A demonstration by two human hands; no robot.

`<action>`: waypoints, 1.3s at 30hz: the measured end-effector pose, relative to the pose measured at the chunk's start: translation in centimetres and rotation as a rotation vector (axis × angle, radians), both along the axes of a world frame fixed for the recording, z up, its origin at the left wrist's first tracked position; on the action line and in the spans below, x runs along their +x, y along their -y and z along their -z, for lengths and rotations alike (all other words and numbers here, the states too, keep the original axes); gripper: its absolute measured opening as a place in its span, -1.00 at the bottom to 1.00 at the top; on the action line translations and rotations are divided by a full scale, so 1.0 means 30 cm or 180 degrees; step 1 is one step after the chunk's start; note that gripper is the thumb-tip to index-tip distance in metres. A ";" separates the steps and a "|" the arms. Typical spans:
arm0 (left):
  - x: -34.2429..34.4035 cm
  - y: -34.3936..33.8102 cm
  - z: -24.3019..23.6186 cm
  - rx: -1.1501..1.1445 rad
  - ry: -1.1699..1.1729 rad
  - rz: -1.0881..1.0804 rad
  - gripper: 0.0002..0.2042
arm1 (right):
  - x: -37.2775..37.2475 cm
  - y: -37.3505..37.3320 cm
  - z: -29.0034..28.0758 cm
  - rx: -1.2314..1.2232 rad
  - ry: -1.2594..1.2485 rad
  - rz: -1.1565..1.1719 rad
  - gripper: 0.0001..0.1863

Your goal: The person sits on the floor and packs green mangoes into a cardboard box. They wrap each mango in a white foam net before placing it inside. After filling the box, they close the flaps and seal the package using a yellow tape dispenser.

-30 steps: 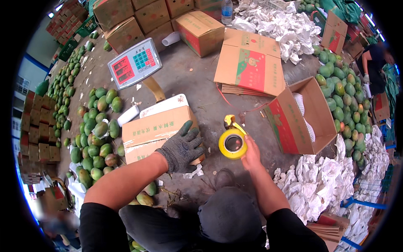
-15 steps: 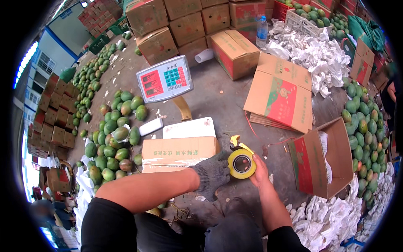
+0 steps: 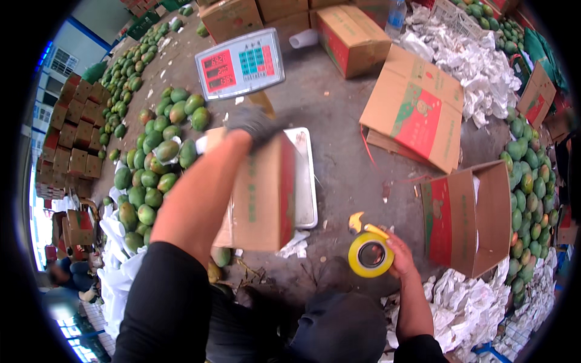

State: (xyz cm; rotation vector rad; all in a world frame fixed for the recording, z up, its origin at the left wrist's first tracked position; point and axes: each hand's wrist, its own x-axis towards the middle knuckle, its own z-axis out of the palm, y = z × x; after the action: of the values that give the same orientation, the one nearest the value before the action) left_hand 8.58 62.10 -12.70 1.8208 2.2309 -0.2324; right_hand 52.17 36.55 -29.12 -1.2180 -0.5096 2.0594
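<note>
My left hand [image 3: 257, 126], in a grey knit glove, is at the far end of a closed cardboard box [image 3: 257, 202]; motion smears its fingers. The box sits lengthwise on the white platform [image 3: 307, 181] of a scale, whose right part shows beside it. Off to the right, well apart from the box, my bare right hand [image 3: 400, 257] grips a yellow tape dispenser [image 3: 358, 268] by its side. Its roll faces up, and the cutter end points away to the far left. Beyond the box stands the scale's lit display [image 3: 239, 63].
Green mangoes [image 3: 148, 175] are heaped to the left, and another mango pile [image 3: 529, 175] lies far right. An open carton [image 3: 466, 221] stands at right, with flattened cartons [image 3: 417, 109] behind it. White wrapping [image 3: 454, 302] covers the near right floor. A closed box [image 3: 354, 39] stands farther back.
The box has turned from crosswise to lengthwise on the scale. My left hand has left the tape dispenser for the box's far end. My right hand has shifted right and nearer with the dispenser.
</note>
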 end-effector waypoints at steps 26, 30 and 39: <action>-0.388 1.019 0.251 0.2401 0.6129 -0.2915 -0.47 | -0.761 -0.173 -0.318 0.2237 0.2387 -0.3642 -0.37; -0.239 0.915 -0.096 0.2630 0.1828 -0.1100 -0.61 | -0.737 -0.141 -0.414 0.2406 0.1544 -0.3173 -0.41; -0.007 0.382 -0.281 0.1778 0.0611 0.1729 -0.53 | -0.954 -0.084 -0.181 0.1086 -0.0151 -0.2697 -0.29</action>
State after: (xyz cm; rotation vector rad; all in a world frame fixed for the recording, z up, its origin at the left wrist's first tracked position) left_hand 8.37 50.63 -4.28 2.5811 1.7315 0.5037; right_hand 23.55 39.07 -23.69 -0.8025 -1.4794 2.5010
